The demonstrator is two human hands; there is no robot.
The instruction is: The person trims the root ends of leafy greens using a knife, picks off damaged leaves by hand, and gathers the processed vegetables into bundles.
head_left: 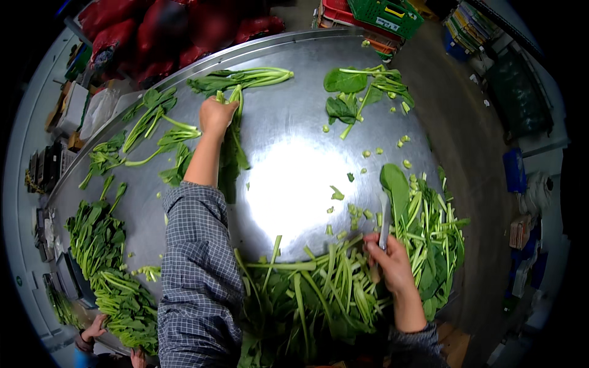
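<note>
My left hand (218, 116) reaches out over the metal table (288, 122), closed around the stalks of some leafy greens (230, 150) whose leaves hang down toward me. Just beyond it lies another small bunch of greens (245, 78). A small knife (384, 221) with a pale blade stands upright in my right hand (394, 260), which is closed on its handle. That hand is at the right end of a big heap of greens (307, 294) along the near edge. Beside it, a second heap (432, 239) covers the right edge.
Cut stem ends (366, 153) and loose leaves (346, 83) are scattered to the right. Bunched greens (126, 300) line the left side, near another person's hand (94, 329). Red mesh sacks (172, 30) and a green crate (386, 17) stand past the far rim.
</note>
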